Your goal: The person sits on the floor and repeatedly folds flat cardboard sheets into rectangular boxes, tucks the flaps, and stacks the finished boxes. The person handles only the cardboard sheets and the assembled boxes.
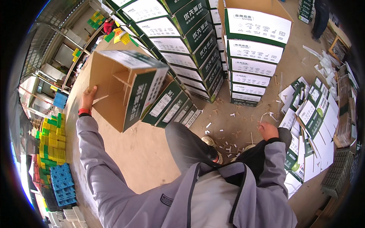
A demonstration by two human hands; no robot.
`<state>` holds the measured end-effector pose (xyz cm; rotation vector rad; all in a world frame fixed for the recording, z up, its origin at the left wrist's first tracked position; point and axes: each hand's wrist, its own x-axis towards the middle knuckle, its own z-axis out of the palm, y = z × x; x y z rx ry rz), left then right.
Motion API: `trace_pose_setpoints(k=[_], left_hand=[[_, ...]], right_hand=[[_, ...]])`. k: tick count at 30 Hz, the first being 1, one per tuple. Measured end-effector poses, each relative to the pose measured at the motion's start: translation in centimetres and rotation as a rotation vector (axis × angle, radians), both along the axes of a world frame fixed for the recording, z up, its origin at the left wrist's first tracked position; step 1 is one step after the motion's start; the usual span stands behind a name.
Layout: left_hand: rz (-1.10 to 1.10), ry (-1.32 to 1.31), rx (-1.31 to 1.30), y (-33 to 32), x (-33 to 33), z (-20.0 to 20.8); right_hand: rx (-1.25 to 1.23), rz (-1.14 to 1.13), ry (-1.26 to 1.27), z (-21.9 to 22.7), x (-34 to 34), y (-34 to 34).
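Note:
My left hand (88,99) grips the side edge of an open cardboard carton (138,97), fingers closed over its brown wall. The carton is tilted, its open mouth toward me and to the left, with a cardboard divider inside and green and white print outside. Its right side overlaps a short stack of green cartons (175,108) on the floor. My right hand (268,131) is closed beside my right knee. A thin pale loop (268,115) shows just above its fingers; whether the hand holds it I cannot tell.
Tall stacks of green and white cartons (197,45) (253,68) rise ahead. Flattened cartons (313,125) lie in a heap at right. Small white and brown scraps (228,146) litter the floor by my shoes. Yellow and blue crates (62,182) stand far left. A person's legs (321,21) show far right.

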<state>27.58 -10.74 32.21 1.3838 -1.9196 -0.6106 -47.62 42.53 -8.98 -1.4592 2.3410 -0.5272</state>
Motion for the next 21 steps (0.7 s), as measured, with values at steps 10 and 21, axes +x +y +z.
trace_pose_setpoints(k=[10,21], left_hand=[[-0.135,-0.227,0.217,-1.7,-3.0,5.4],[-0.206,-0.397,0.241,-5.3,0.2,4.7]], right_hand=[[0.031,-0.043,0.054,-1.5,1.3,0.1],[0.112,-0.019,0.101,-2.2,1.0,0.0]])
